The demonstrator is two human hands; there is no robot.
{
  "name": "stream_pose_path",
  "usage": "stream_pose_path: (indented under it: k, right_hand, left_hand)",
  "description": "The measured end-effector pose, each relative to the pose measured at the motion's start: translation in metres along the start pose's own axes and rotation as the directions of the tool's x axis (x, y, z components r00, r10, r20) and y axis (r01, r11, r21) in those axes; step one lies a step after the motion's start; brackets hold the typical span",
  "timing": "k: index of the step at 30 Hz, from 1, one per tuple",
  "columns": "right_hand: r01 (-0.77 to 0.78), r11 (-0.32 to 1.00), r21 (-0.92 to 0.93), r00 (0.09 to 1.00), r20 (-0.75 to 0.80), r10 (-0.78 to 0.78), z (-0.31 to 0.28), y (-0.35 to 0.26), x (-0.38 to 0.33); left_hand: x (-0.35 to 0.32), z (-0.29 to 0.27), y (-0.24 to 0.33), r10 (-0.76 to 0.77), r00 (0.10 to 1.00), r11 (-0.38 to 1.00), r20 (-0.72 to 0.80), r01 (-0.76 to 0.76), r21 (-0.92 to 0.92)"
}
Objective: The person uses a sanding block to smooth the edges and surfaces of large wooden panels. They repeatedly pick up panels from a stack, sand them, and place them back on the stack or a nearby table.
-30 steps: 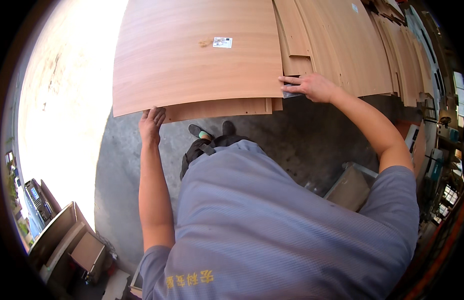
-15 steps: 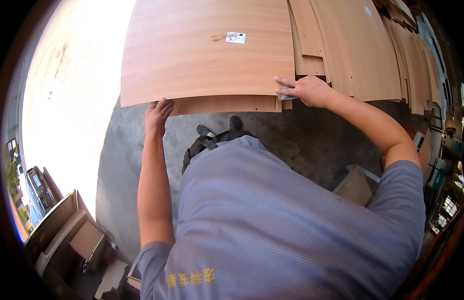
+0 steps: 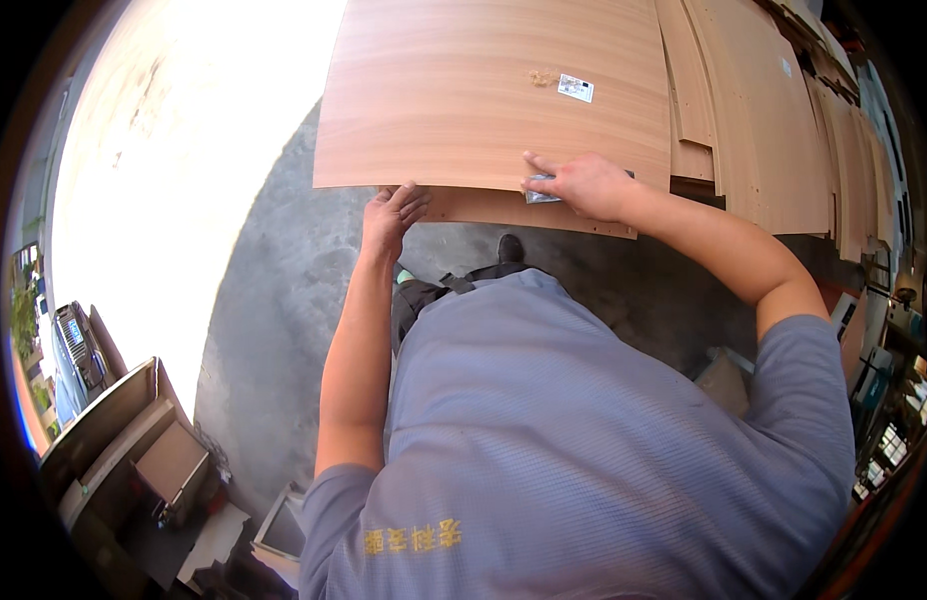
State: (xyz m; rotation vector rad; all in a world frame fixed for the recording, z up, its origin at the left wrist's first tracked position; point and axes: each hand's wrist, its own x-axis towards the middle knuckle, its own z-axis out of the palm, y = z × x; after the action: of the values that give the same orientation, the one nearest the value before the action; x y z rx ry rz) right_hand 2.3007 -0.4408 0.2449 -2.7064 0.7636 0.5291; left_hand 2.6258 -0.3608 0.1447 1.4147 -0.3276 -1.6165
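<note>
Concrete floor (image 3: 274, 270) below; the panel (image 3: 454, 100) looks stiff, probably weighty, best held by opposite edges: left grip (image 3: 388, 222) touching one, closure unclear, right grip (image 3: 594, 188) clamped on a grey piece (image 3: 542, 195).

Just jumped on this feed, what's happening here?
A person's left hand is at the near edge of a large wood-toned panel, toward its left corner. Their right hand holds a small grey object, too covered to identify, at the same edge. A white label lies on the panel; another board pokes out beneath, and more panels lie to the right.
</note>
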Motion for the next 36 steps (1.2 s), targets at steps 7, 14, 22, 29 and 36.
stream_pose_path:
  k: [7,14,22,29,36]
  right_hand:
    - [-0.12,0.992,0.035,0.993,0.007,0.12,-0.038,-0.067,0.092]
    - [-0.285,0.95,0.131,0.95,-0.095,0.298,-0.04,-0.107,0.151]
    - [-0.414,0.902,0.124,0.906,-0.039,0.421,-0.067,-0.14,0.216]
    - [-0.466,0.872,0.152,0.873,-0.078,0.481,-0.084,-0.175,0.285]
    - [-0.654,0.671,0.35,0.707,-0.031,0.706,-0.081,-0.209,0.325]
  left_hand:
    - [0.039,-0.131,0.078,0.147,0.986,0.987,-0.075,-0.151,-0.052]
    - [0.107,-0.139,0.167,0.051,0.968,0.92,0.245,-0.141,0.365]
    - [0.127,-0.146,0.168,-0.143,0.927,0.978,0.346,0.078,0.194]
    - [0.139,-0.147,0.179,-0.255,0.88,0.95,0.402,0.149,0.276]
    - [0.155,-0.148,0.194,-0.405,0.804,0.885,0.435,0.226,0.407]
